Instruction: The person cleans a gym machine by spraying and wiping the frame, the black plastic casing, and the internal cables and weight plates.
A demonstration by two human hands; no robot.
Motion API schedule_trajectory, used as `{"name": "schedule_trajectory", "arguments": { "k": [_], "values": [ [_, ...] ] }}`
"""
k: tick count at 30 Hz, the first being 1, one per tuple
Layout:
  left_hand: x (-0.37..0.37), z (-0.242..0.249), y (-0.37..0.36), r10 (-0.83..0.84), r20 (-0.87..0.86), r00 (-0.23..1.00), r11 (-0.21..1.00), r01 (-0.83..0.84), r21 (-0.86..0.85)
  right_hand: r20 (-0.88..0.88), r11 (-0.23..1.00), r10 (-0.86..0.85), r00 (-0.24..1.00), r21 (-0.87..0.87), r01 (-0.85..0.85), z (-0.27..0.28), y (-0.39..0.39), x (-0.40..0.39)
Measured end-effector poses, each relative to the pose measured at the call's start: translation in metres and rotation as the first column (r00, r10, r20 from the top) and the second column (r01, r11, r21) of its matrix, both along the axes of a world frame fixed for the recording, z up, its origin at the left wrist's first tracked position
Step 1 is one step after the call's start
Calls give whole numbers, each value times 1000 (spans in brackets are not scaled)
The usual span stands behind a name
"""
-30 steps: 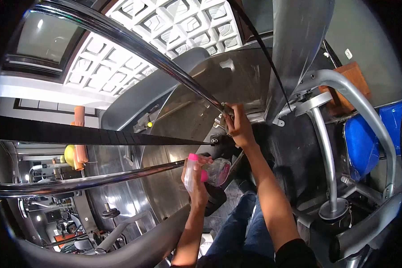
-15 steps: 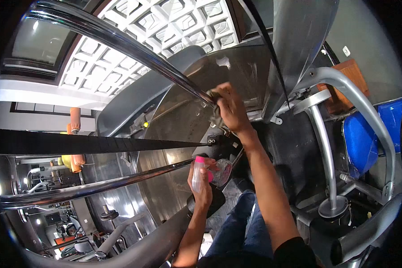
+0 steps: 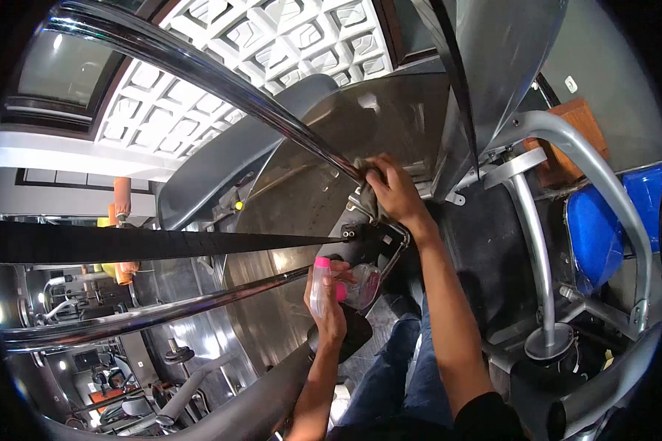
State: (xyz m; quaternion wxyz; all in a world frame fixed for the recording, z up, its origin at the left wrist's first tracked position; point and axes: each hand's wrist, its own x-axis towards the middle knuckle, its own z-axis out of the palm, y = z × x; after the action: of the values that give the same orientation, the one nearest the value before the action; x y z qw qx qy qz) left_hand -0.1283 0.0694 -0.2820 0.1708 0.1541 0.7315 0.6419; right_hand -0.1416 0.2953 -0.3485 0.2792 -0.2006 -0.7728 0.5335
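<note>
My right hand (image 3: 397, 192) is closed on a crumpled grey-green cloth (image 3: 368, 185). It presses the cloth around the lower end of the upper chrome guide rod (image 3: 261, 110), next to a small metal bracket. My left hand (image 3: 329, 314) is wrapped round a clear plastic bottle (image 3: 318, 294) with a pink cap. A second clear bottle (image 3: 364, 285), with a pink part near its neck, lies against the fingers of the same hand. Just beyond that hand runs the lower chrome guide rod (image 3: 169, 316). A black belt (image 3: 162, 241) stretches between the two rods.
A smoky clear panel (image 3: 375, 117) stands behind the rods. To the right are a curved grey machine frame (image 3: 603, 147), a blue seat (image 3: 594, 235) and a wooden block (image 3: 574, 136). A padded black roller (image 3: 342, 338) sits below my left hand.
My right hand has moved slightly down and right with the cloth, to the rod's lower end. My left hand has shifted a little left, still holding the bottle.
</note>
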Motion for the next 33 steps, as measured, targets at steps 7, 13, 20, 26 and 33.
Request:
{"name": "schedule_trajectory", "arguments": {
  "k": [7,13,20,26,33],
  "values": [
    [1,0,-1,-20,13,1000,999,20,38,-401,945,-219,890,141,295,77,-33,-13],
    [0,0,0,-6,22,1000,996,4,86,-191,938,-248,950,199,285,-13,-48,-6],
    [-1,4,2,-26,-33,999,1000,25,-7,97,918,-284,954,314,241,-59,-46,1],
    [-1,1,1,-14,-20,1000,999,13,-47,218,893,-352,910,369,257,-69,-42,5],
    [-1,-11,-4,0,-4,1000,998,0,64,431,944,-317,845,59,324,-44,-33,22]
  ]
}}
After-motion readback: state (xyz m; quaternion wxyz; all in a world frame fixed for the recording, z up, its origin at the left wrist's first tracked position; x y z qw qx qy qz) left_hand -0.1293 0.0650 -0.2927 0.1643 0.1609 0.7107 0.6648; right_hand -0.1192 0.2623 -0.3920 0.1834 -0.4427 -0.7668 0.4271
